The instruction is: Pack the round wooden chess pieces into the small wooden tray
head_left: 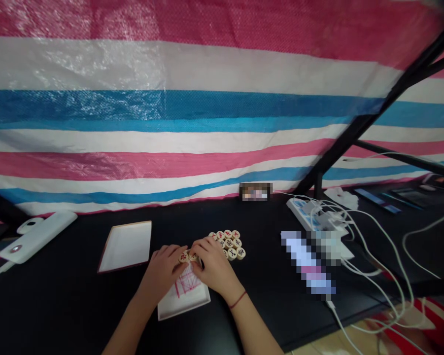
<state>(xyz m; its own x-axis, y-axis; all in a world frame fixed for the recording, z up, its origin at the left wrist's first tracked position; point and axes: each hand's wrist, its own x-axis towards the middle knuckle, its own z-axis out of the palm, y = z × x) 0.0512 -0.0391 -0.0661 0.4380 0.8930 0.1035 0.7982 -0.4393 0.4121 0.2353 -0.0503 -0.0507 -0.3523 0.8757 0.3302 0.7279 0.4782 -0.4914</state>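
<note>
Both hands rest on a small white box with a red-lined board printed on paper inside it. My left hand has its fingers curled and pinches a round wooden chess piece at the box's far edge. My right hand is also curled, its fingertips pressed on another piece beside the first. Just beyond my right hand lies a cluster of several round wooden chess pieces with red and black characters.
A white box lid lies to the left on the black table. A white device sits far left. A power strip with white cables is at the right. A striped tarp hangs behind.
</note>
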